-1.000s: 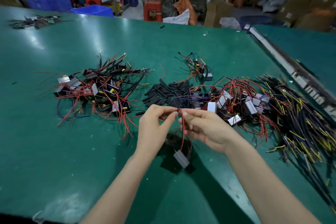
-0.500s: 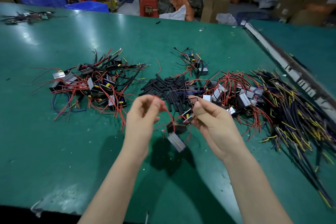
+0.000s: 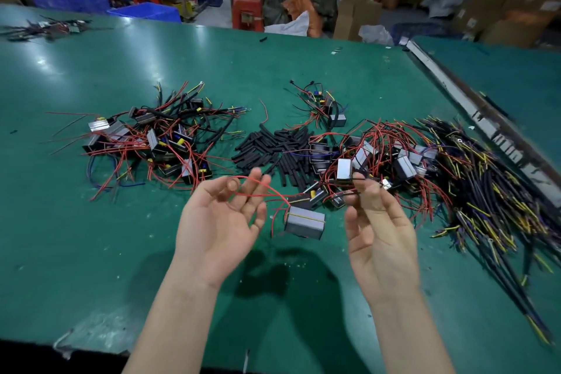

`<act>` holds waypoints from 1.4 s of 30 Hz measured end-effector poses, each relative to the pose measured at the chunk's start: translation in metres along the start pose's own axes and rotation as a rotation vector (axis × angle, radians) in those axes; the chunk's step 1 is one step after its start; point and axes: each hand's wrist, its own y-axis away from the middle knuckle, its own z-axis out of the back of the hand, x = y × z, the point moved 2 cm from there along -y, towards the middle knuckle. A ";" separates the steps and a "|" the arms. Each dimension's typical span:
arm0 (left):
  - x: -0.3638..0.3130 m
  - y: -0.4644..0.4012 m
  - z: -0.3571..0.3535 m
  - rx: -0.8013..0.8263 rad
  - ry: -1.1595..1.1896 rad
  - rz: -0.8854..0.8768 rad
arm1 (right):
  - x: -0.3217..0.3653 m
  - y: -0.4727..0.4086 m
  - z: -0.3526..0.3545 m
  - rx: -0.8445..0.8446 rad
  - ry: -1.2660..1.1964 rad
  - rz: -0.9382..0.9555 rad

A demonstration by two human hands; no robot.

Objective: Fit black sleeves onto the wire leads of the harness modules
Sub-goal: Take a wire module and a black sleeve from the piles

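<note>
Item: one module (image 3: 304,221), grey block with red wire leads (image 3: 267,191), lying on the green counter (image 3: 91,252) between the two hands, just below frame centre.

Left hand (image 3: 221,222): palm up, fingers loosely spread; a red lead runs across the fingertips, apparently pinched lightly against the thumb, likely to keep its free end presented for sleeving.

Right hand (image 3: 379,231): palm up, fingers half curled; the fingertips reach into the wires at the edge of the pile, and whether they pinch anything cannot be told.

Stock of black sleeves (image 3: 273,149): loose heap at 12 o'clock from the hands, placed within easy reach of both.

Unsleeved modules (image 3: 379,158): tangle at 2 o'clock, adjoining the sleeves.

Separate module pile (image 3: 151,143): at 10 o'clock, some leads black-covered; probably finished work, kept apart.

Dark cable bundle (image 3: 485,191): at 3 o'clock.
</note>
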 end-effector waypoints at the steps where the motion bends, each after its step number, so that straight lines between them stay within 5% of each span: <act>1: -0.001 0.002 0.000 0.037 0.018 -0.022 | 0.000 0.002 0.003 0.000 -0.018 0.010; 7: 0.005 0.002 0.006 0.126 -0.051 -0.133 | -0.021 -0.007 0.010 0.029 0.024 -0.095; 9: 0.009 -0.002 0.010 0.132 -0.129 -0.189 | -0.029 -0.019 0.014 0.028 0.272 -0.140; 13: 0.012 -0.013 0.028 -0.052 -0.291 -0.212 | -0.026 -0.043 0.017 0.039 1.141 -0.049; 16: 0.013 -0.021 0.038 -0.205 -0.447 -0.211 | -0.015 -0.057 -0.005 0.059 1.234 0.211; 19: 0.016 -0.027 0.036 -0.210 -0.524 -0.211 | -0.021 -0.077 -0.046 0.313 1.362 0.399; 29: 0.023 -0.028 0.025 -0.234 -0.592 -0.163 | -0.116 -0.133 -0.098 0.992 1.960 0.307; 33: 0.022 -0.023 0.025 -0.236 -0.566 -0.145 | -0.129 -0.138 -0.095 1.049 2.111 0.479; 37: 0.021 -0.020 0.023 -0.221 -0.535 -0.131 | -0.108 -0.137 -0.080 0.884 2.046 0.538; 42: 0.022 -0.021 0.016 -0.125 -0.606 -0.187 | -0.051 -0.110 -0.051 0.485 1.073 0.188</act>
